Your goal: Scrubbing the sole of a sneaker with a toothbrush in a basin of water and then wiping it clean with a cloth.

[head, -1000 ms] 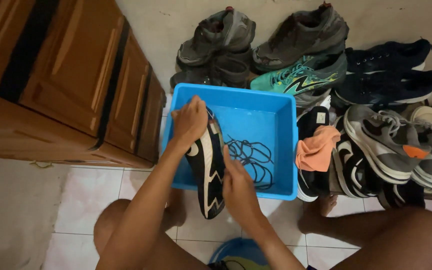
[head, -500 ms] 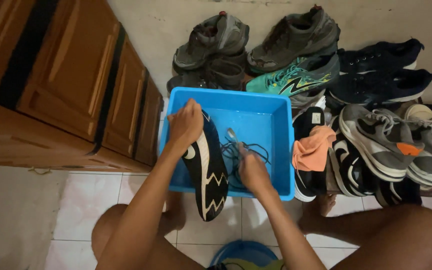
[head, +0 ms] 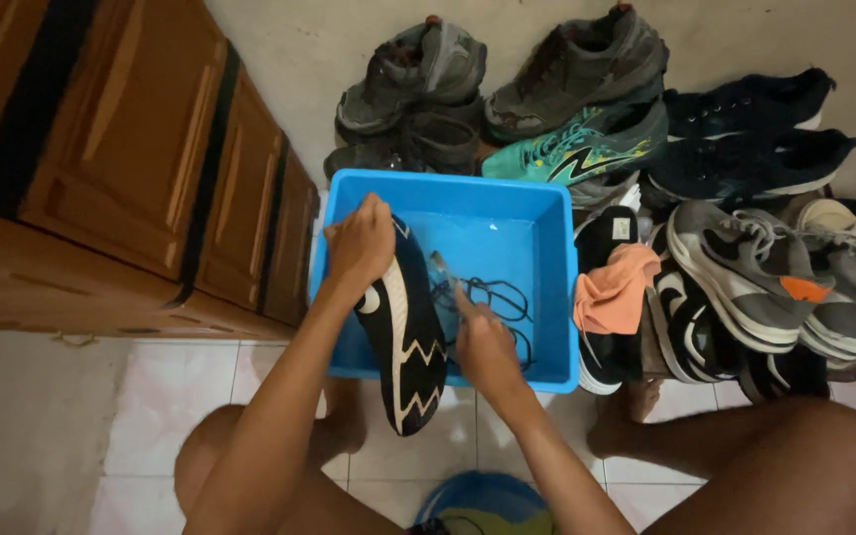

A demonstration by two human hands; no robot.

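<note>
Left hand: the left hand is closed over the far end of a black shoe, fingers wrapped over its upper edge, at the far-left corner of the tub.
Black shoe: one, turned sole-up with a white zigzag tread showing; its far end sits under the left hand inside the tub, its near end sticks out over the tub's near wall above the tiled floor.
Right hand: the right hand is just right of the shoe, over the tub's near wall, fingers curled around something small and pale held against the shoe's side; what it is cannot be told, nor how tightly it is gripped.
Blue tub: one rectangular blue tub on the floor, with shallow water in it.
Tub contents: the far part of the shoe and a tangle of black laces lying in the water right of the shoe; the number of laces cannot be counted.
Shoe heap: a pile of shoes far and right of the tub, among them one teal running shoe, grey ones and dark blue ones; an orange cloth lies on the pile just right of the tub.
Cabinet: a wooden cabinet stands left of the tub.
Near edge: a blue round rim shows between the person's knees.
</note>
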